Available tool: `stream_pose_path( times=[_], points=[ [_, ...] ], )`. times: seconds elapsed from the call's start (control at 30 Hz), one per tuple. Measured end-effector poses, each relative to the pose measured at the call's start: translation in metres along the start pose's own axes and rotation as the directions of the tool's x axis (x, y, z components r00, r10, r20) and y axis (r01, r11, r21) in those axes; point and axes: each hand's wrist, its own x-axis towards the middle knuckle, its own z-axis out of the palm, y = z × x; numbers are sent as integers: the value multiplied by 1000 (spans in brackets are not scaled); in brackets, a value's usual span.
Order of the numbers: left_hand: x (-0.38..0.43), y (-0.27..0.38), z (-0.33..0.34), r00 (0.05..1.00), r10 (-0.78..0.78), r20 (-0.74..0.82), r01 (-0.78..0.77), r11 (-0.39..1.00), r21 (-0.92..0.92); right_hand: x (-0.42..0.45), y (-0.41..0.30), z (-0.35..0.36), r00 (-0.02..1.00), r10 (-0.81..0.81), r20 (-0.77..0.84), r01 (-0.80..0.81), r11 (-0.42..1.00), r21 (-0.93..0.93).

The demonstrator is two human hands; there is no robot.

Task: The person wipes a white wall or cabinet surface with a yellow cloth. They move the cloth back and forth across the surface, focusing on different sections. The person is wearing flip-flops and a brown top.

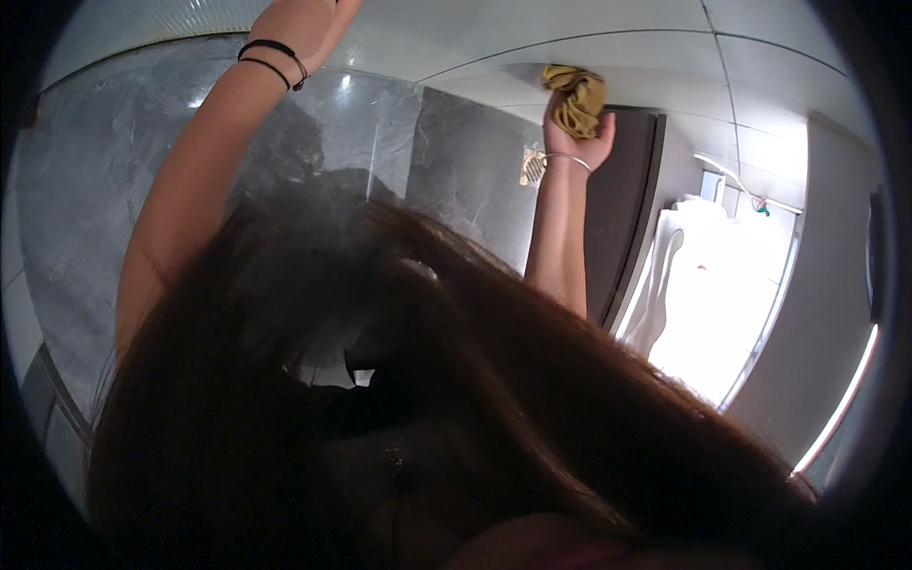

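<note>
My right hand point(578, 146) holds a crumpled yellow-brown cloth point(581, 103) against the pale tiled wall point(641, 53). A thin silver-coloured bangle point(570, 157) circles that wrist. Raised at the upper left, my left hand point(303, 28) is cut off by the picture's top edge, so its fingers and anything in them are hidden. Black cord bracelets point(271, 57) are on the left wrist. Long brown hair point(491, 356) hangs across the lower middle and covers much of the view.
Grey marbled floor tiles point(470, 164) shine between my arms. A metal floor drain point(532, 167) lies beside my right wrist. Behind that forearm stands a dark door panel point(620, 206). Bright light fills an opening at the right, where a white object point(662, 285) shows. A ribbed pale panel point(171, 25) is at the upper left.
</note>
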Motion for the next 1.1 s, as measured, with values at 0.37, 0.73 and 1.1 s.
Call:
stream_pose_path(
  times=[0.37, 0.73, 1.1],
  points=[
    [4, 2, 15, 991, 92, -93, -88, 995, 44, -5, -107, 149, 802, -245, 545, 261, 964, 48],
    [2, -2, 12, 984, 98, -148, -106, 994, -42, 18, -95, 80, 924, -308, 225, 382, 729, -569],
    [0, 3, 2, 999, -1, -40, 0, 1000, -23, -11, -103, 128, 640, -685, 348, 274, -219, -936]
  ],
)
